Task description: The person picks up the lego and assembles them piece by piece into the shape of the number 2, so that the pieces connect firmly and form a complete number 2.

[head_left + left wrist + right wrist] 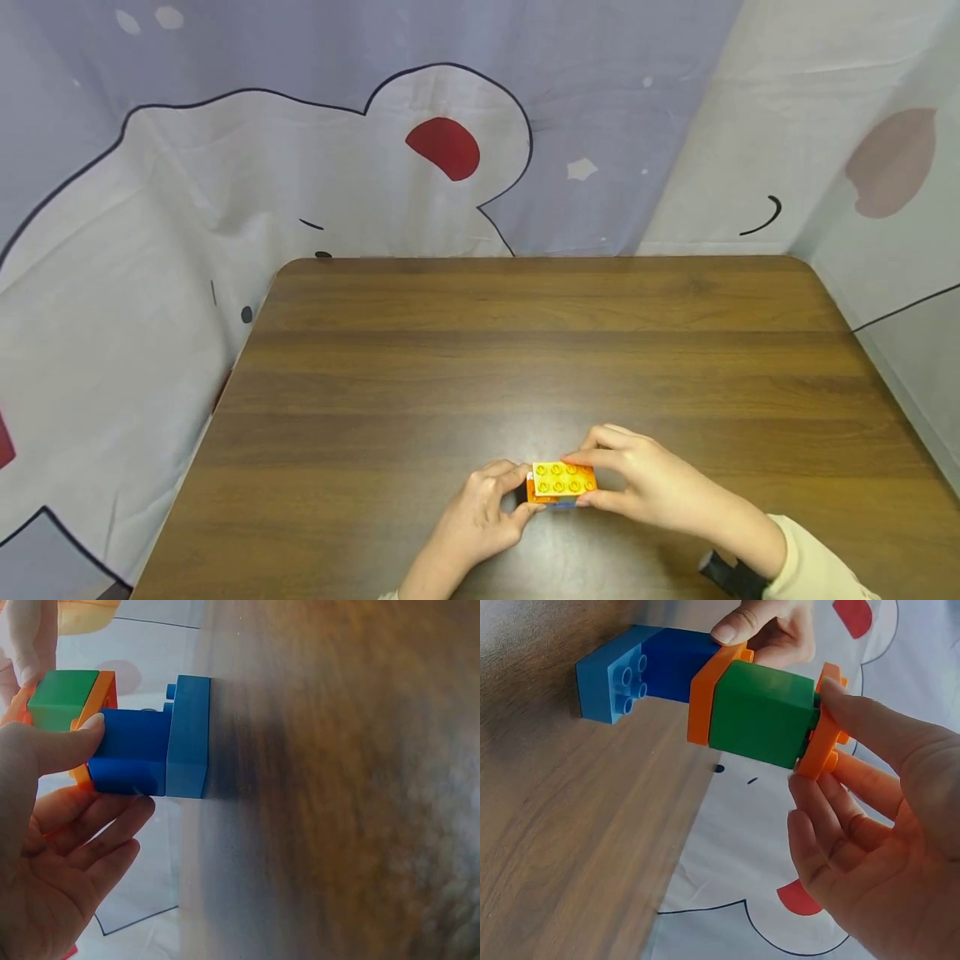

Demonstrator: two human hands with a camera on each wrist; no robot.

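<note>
A tower of toy building bricks stands near the front of the table. Its bottom is a light blue brick point(189, 739); above come a dark blue brick point(131, 754), a thin orange brick point(703, 705) and a green brick point(761, 712). At the top is another thin brick point(564, 479), orange in the right wrist view and yellowish from above, with a slim gap over the green one. My left hand point(480, 510) grips the tower around the dark blue and lower orange bricks. With thumb and fingers, my right hand point(633, 479) pinches the top brick by its sides.
The brown wooden table point(525, 358) has its far edge against a patterned curtain point(322, 167), which also hangs along the left and right sides. A black device point(731, 575) sits at the right wrist, below the sleeve cuff.
</note>
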